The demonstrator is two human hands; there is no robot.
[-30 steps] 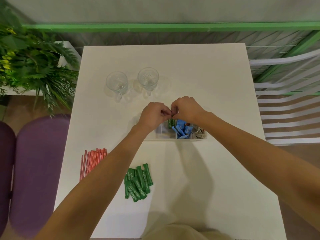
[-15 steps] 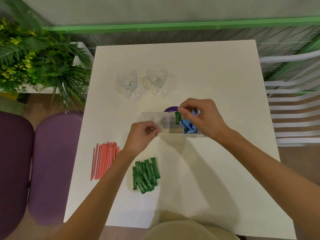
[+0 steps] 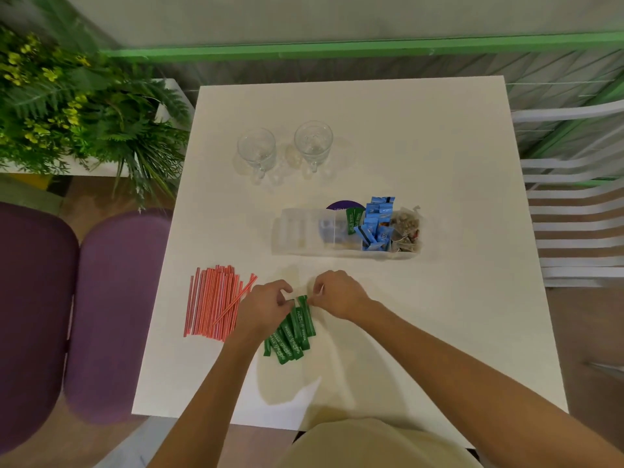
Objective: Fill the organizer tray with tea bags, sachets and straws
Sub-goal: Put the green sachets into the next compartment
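Head view: a person stood over a white table, both forearms reaching in from below.
Left hand: fingers curled onto the upper left edge of the green sachets, gripping the ends there.
Right hand: thumb and forefinger pinched the top end of the same pile from the right side.
Green sachets: a loose fan of slim sticks lying flat on the table, near the person and well apart from the tray.
Organizer tray: clear plastic, further back. Its right end held tea bags, next came blue sachets, then one green sachet. The left compartments looked unfilled.
Straws: a flat row of red ones just left of the left hand – one lay slanted across the rest.
Risk: the sticks looked glossy and thin, so a two-sided pinch at one end might let the lower ends splay and some drop on the way to the tray.
Risk, second: the left wrist sat beside the slanted straw, and a sideways sweep could scatter the row.
Risk, third: the tray seemed light – pushing a bundle in hard could slide it towards the glass mugs.
Materials: smooth matt tabletop, see-through rigid tray, crinkled film around the pyramid-shaped tea bags, printed foil-like sachets.
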